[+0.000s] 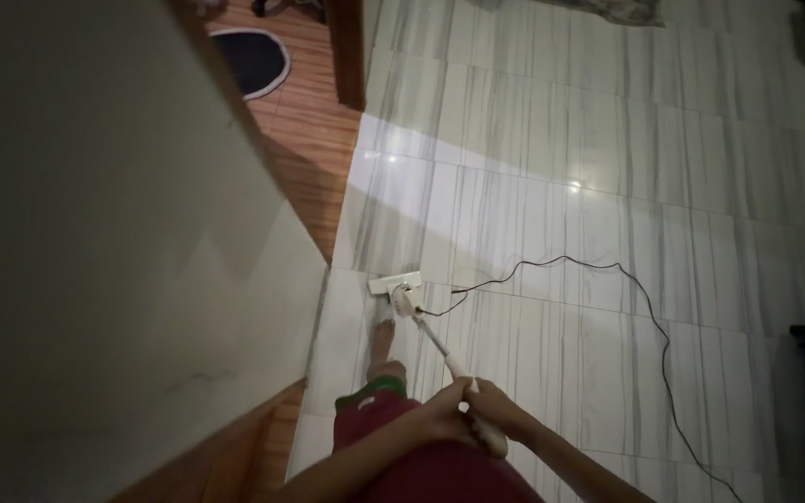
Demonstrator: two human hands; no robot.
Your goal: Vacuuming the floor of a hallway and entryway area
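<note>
From the head view, looking down, my left hand (442, 414) and my right hand (496, 410) meet at about six o'clock in the picture, both wrapped shut around the white handle (477, 424) of a stick vacuum (426, 326). The left fingers curl over the grip from the left and the right fingers (480, 389) fold over it from the other side; in this dim light I think the two hands touch each other, though I cannot be sure.

The wand runs up toward eleven o'clock from my hands to the flat white floor head (395, 282), which lies on the pale striped tile floor (607, 140) right at the edge of a white wall (95, 233). My bare foot (382, 340) stands just beside the wand, at seven o'clock from the head. A black cord (649, 307) loops off the vacuum toward three o'clock and trails down to five. At twelve o'clock lie a wooden floor (305, 121) and a dark oval mat (252, 58).
</note>
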